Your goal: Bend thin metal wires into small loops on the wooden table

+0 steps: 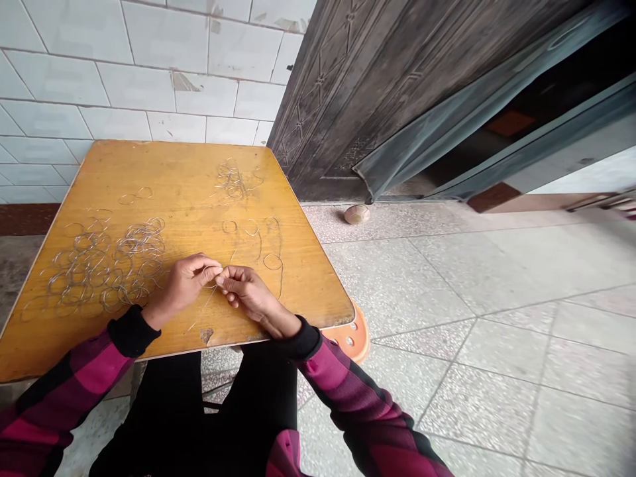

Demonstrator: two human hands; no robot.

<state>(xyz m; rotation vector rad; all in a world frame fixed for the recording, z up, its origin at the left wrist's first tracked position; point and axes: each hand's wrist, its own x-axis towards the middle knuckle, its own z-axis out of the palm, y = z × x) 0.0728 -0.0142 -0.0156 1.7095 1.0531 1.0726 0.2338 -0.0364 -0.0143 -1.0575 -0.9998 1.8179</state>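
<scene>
A thin looped wire [201, 310] is pinched between my two hands over the near part of the wooden table [193, 159]. My left hand [186, 283] grips the loop between thumb and fingers. Close against it, my right hand [247, 289] has its thumb and forefinger closed on the wire where the hands meet. One straight end slants down toward the table's front edge. Left of my hands lies a tangled heap of wire loops [142, 238]. Several separate looped wires [272, 262] rest beyond my right hand.
Toward the back of the table sits a smaller wire bundle [231, 180], with a figure-eight wire [136, 196] to its left. An orange stool [360, 339] shows under the right corner. A round object [356, 214] lies on the floor by the dark door [338, 86].
</scene>
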